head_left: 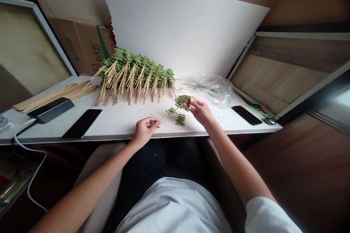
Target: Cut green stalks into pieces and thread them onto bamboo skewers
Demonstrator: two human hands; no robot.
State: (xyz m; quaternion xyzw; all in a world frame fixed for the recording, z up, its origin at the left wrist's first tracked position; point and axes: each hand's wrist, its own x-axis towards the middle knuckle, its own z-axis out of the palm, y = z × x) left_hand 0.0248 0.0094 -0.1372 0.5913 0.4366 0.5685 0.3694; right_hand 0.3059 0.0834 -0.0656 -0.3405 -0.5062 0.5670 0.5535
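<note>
My left hand point(147, 129) is closed in a pinch on one end of a thin bamboo skewer point(164, 117). Short green bean pieces point(171, 111) sit side by side across this skewer. Toward its other end, my right hand point(199, 110) pinches the stick between thumb and fingers. Just below lies a small row of cut green beans point(180, 119) on the white table point(117, 120). Partly behind my right fingers is a loose heap of bean pieces point(181, 99).
Behind my hands rises a large stack of loaded bean skewers point(139, 64), sticks toward me. Bare skewers point(57, 94), a black device point(51, 110) and a phone point(82, 123) lie left. At right are a plastic bag point(222, 93), another phone point(247, 115) and white foam board point(180, 25) behind.
</note>
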